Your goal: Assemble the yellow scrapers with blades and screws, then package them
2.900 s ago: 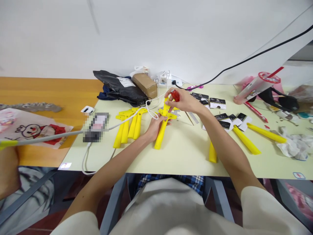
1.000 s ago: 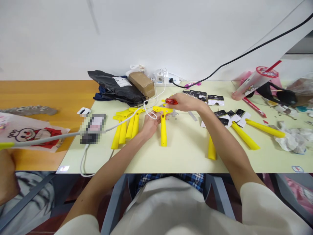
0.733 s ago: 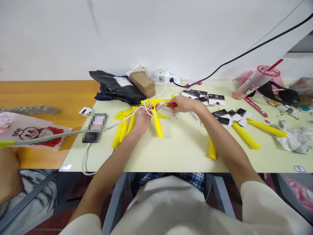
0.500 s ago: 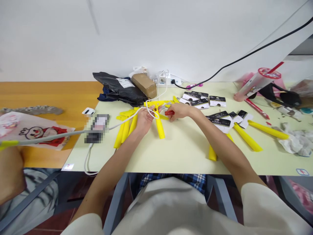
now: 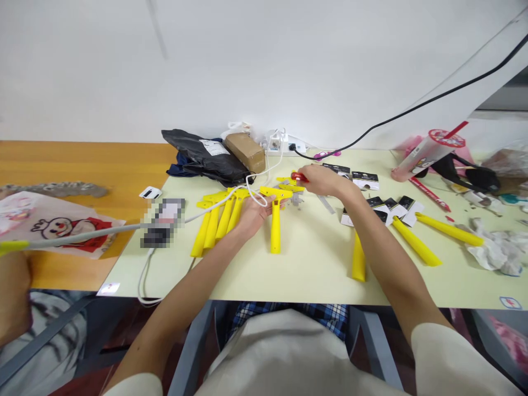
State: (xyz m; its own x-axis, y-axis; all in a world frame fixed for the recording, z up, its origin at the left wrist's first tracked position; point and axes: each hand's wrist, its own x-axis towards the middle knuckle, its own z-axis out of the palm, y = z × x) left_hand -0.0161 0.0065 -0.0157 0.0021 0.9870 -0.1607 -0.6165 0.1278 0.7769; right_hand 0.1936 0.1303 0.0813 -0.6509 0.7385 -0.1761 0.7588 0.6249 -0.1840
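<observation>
My left hand (image 5: 252, 215) is closed at the neck of a yellow T-shaped scraper (image 5: 275, 228), whose handle points toward me. Its fingertips pass partly behind the scraper's head. Beyond it, my right hand (image 5: 320, 179) grips a red-handled tool (image 5: 299, 176); the tool's tip cannot be made out. Below the red handle lies another yellow scraper head piece (image 5: 291, 187), near small grey bits (image 5: 295, 201) and a thin metal strip (image 5: 326, 205). Several more yellow scrapers (image 5: 211, 223) lie side by side left of my left hand. A white cable (image 5: 251, 181) loops over the work spot.
Yellow handles (image 5: 417, 242) with black-and-white cards (image 5: 394, 210) lie to the right. A black plastic bag (image 5: 206, 157), brown box (image 5: 246, 152) and power strip (image 5: 277, 144) line the wall. A drink cup (image 5: 429, 155) stands back right. A person's arm (image 5: 14, 291) is at far left.
My right hand has drawn up and away from the scraper with the red-handled tool. The scraper's head is now uncovered, and its handle points straighter toward me.
</observation>
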